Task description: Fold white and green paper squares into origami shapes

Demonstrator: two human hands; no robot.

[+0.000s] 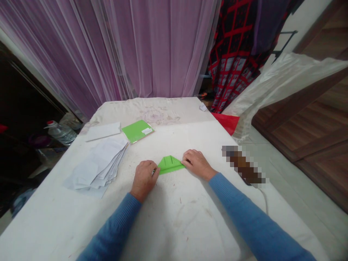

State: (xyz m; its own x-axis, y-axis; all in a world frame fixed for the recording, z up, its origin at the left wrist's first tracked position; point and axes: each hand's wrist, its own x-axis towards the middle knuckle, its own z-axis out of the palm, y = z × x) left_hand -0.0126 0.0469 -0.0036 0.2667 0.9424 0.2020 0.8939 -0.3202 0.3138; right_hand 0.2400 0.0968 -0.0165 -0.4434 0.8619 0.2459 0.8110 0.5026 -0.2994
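Observation:
A folded piece of green paper [170,165] lies on the white-covered table [174,224] between my two hands. Its top edge slopes in at both sides, and crease lines run across it. My left hand [145,177] grips its left end, fingers curled and thumb against the paper. At the right end, my right hand [198,163] pinches the corner between thumb and fingers. The undersides of my fingers are hidden.
Left of my hands lies a fanned stack of white sheets [100,163]. Behind it are a white pad [103,131] and a pack of green paper [137,131]. A blurred-out object [243,165] with a cable sits at the right edge. A water bottle [61,132] stands beyond the left edge.

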